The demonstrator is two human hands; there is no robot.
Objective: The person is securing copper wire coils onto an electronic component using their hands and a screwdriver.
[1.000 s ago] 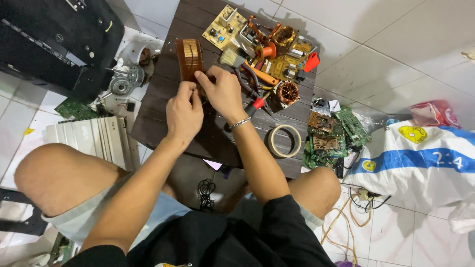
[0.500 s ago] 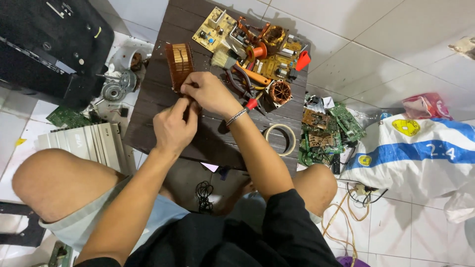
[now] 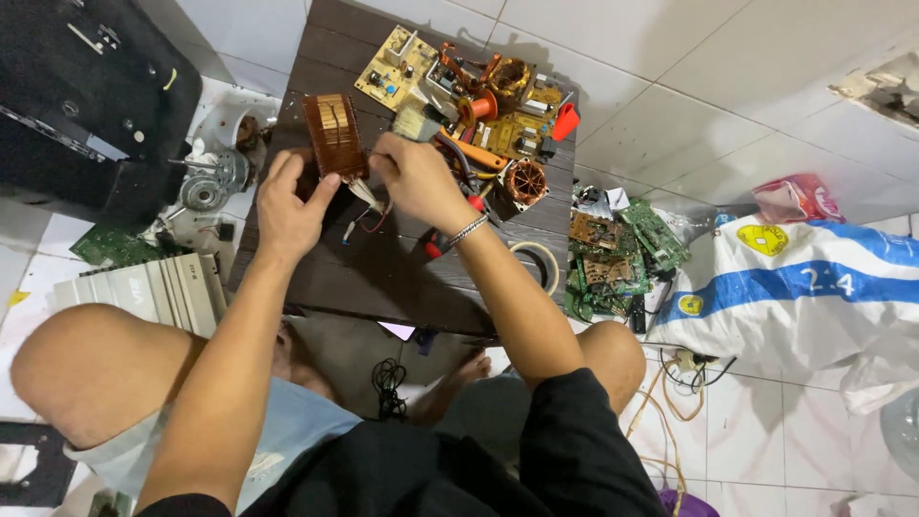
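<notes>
Head view: both hands seemingly on transformer

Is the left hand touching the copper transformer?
Touching. The head view shows the left hand with its fingertips pressed against the lower edge of the transformer; no gap shows between them.

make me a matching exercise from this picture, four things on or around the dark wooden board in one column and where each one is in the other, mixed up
Things
1. brown transformer
2. roll of tape
3. white sack with blue stripe
4. black case

Places
A. on the tiled floor at the far right
B. at the top left, beside the board
C. between the left hand and right hand
D. on the board's right edge, by the right forearm

Pairs: 1-C, 2-D, 3-A, 4-B
</notes>
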